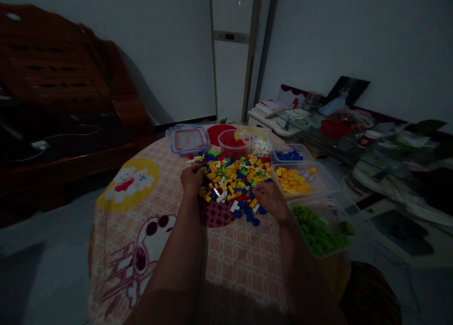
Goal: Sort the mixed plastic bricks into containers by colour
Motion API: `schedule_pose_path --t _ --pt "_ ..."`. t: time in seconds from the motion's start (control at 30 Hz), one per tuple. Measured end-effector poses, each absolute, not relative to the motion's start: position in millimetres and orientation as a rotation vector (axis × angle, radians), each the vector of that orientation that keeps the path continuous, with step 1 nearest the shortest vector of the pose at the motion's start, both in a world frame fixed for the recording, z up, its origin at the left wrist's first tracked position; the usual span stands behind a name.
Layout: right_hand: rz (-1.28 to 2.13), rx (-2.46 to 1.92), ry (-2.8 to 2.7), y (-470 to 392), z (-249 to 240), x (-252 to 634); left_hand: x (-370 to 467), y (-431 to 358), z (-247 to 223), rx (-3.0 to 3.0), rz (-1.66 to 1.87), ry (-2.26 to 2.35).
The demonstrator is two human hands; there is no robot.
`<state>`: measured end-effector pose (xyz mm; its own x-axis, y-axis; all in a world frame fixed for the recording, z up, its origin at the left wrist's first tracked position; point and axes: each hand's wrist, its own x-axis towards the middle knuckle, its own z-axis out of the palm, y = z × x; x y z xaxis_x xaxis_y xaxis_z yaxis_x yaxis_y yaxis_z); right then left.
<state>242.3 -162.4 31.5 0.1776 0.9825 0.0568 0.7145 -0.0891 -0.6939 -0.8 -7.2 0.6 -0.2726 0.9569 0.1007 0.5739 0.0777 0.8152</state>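
Resting at the left edge of a spread pile of mixed-colour plastic building bricks (231,176), the left hand (192,177) has its fingers curled in; whether it has hold of a brick cannot be told. The right hand (272,197) is at the pile's right edge, palm down, its fingers bent and drawn close together over the bricks; any piece between the fingertips cannot be made out.

The pile lies on a round table covered by a pink-and-white patterned tablecloth (244,263), with yellow, blue, green, red and white pieces intermixed. A few blue and white bricks lie at its near edge, between the forearms.

To the right stand three clear plastic trays: the farthest holds blue bricks (288,155), the middle one yellow bricks (292,181), the nearest green bricks (316,230). Beyond the pile are a clear round plastic tub (224,150) containing red pieces and, left of it, a clear rectangular plastic container with blue edging (189,140). Lighting is dim.
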Motion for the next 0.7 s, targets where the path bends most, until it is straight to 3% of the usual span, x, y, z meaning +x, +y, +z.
schedule_pose_path --t 0.43,0.7 --pt "0.626 -2.049 -2.039 -165.7 34.0 248.1 -1.7 -7.7 -2.0 1.525 1.088 1.88" --pt "0.501 -1.799 -1.41 -161.5 31.1 248.8 -1.9 -7.1 -1.0 1.511 1.085 1.892"
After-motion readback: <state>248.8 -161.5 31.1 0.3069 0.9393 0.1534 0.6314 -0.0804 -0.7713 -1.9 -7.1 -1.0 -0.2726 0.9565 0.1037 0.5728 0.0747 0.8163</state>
